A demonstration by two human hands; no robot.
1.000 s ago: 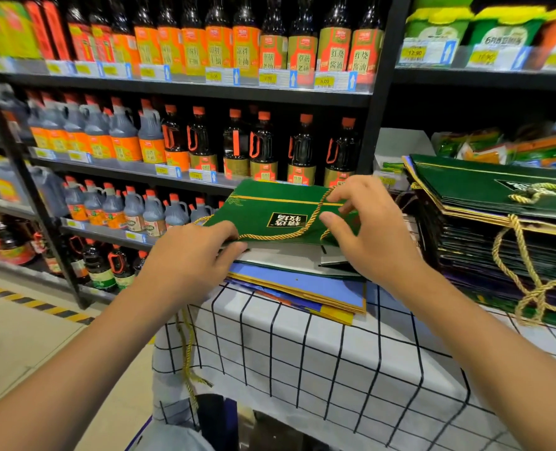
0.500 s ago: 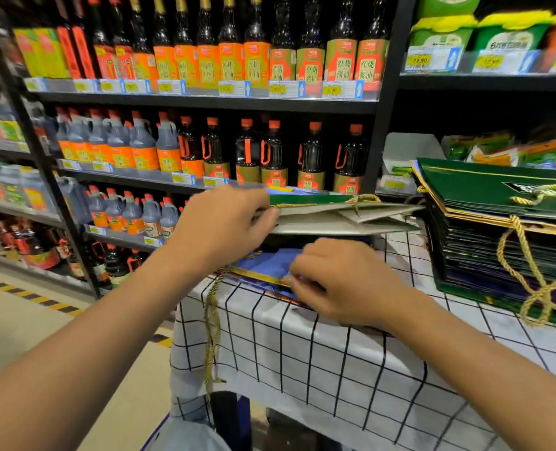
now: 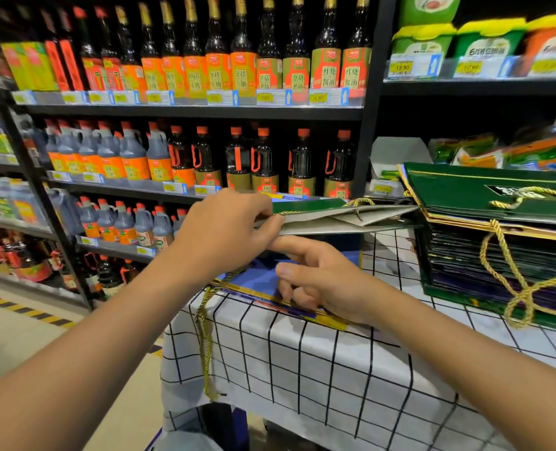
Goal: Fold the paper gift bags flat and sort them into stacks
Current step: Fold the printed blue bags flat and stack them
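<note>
My left hand (image 3: 224,229) pinches the near edge of a flattened green gift bag (image 3: 338,216) with a gold cord and holds it level above the table. Under it lies a flat blue gift bag (image 3: 257,283) with a gold edge, on the checked tablecloth. My right hand (image 3: 319,281) rests on the blue bag's front edge, with the fingers curled at that edge and the forefinger pointing left. A tall stack of folded green bags (image 3: 498,229) with gold cords stands at the right.
The table (image 3: 302,362) has a white cloth with black grid lines. A gold cord (image 3: 205,340) hangs over its left edge. Behind stand store shelves (image 3: 188,109) of sauce bottles. At the left is the aisle floor (image 3: 16,336) with a yellow-black stripe.
The green bag lay on the blue one under both hands; my left hand lifted it level, and my right hand dropped to the blue bag's front edge.
</note>
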